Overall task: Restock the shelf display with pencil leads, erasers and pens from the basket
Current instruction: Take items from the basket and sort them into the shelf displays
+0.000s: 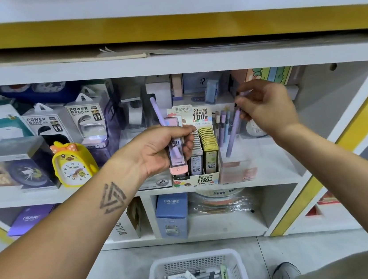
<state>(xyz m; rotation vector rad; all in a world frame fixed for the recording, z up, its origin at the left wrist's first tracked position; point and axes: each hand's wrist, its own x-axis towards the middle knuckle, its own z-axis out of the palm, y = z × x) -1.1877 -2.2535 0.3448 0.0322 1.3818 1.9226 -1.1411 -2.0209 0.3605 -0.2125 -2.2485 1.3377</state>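
My left hand (163,147) is shut on a small bundle: a purple pen (156,110) sticking up and a pink eraser (178,166) in a dark sleeve. My right hand (264,106) pinches the top of another purple pen (232,136), tip down over a clear pen holder (237,163) on the white shelf (272,170). Several pens (221,123) stand in that holder. Left of it sits the pencil lead display box (203,153), with rows of lead cases. On the floor below, the white basket (194,263) holds several pens and erasers.
A yellow duck clock (72,163) and power bank boxes (85,119) fill the shelf's left side. Blue and purple boxes (171,215) stand on the lower shelf. A yellow-edged frame (320,162) runs along the right. My shoe (285,273) is beside the basket.
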